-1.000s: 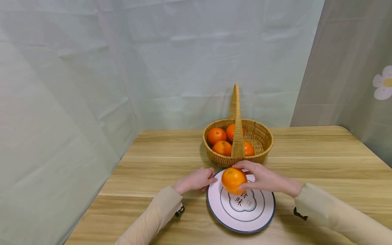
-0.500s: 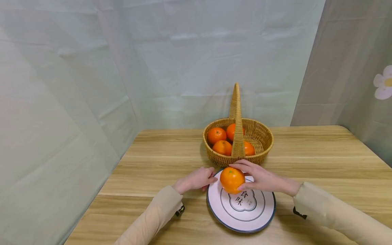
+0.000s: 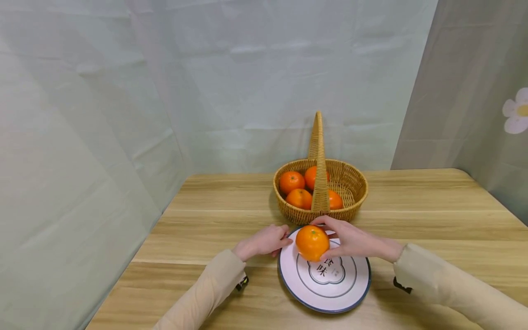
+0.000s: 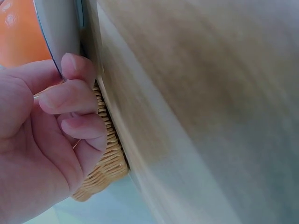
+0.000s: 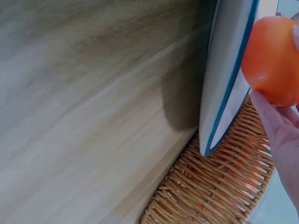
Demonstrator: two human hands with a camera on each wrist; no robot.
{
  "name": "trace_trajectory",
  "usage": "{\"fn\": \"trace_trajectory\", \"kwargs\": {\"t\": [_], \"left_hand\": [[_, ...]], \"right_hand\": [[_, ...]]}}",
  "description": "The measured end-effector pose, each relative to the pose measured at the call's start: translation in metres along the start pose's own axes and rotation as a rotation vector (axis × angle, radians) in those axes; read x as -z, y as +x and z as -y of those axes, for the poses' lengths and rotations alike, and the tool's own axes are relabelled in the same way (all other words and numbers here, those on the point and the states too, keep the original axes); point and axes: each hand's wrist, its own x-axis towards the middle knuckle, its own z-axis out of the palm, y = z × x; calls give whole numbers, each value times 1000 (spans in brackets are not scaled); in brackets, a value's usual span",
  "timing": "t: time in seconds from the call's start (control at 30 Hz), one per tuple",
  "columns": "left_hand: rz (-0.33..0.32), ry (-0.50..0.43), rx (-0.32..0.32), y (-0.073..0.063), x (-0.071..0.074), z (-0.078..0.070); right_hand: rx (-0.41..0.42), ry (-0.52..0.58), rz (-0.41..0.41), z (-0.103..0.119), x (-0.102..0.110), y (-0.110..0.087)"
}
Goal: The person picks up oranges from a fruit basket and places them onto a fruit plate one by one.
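Orange (image 3: 312, 244), probably firm and slippery, best held round its sides, is gripped by the right hand (image 3: 351, 238); below, the plate (image 3: 346, 292) is pinched by the left hand (image 3: 267, 240).

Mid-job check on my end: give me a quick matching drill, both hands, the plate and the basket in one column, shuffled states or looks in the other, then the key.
1. left hand
2. plate
3. right hand
4. basket

A. woven, several oranges inside
B. pinching the plate's edge
C. holding a single orange
D. white with a dark blue rim

Pairs: 1-B, 2-D, 3-C, 4-A
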Motion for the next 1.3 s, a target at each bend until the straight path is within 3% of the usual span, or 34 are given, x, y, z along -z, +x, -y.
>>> {"fn": "trace_trajectory", "kwargs": {"t": [0.3, 0.6, 1.1, 1.3], "left_hand": [[-5, 12, -10, 0, -1, 2], [-1, 1, 0, 0, -1, 2], [-1, 4, -3, 0, -1, 2], [-4, 4, -6, 1, -1, 3]], "right_hand": [[88, -103, 35, 1, 0, 4], [34, -157, 16, 2, 1, 3], [20, -174, 23, 1, 1, 3], [-52, -79, 28, 1, 1, 3]]}}
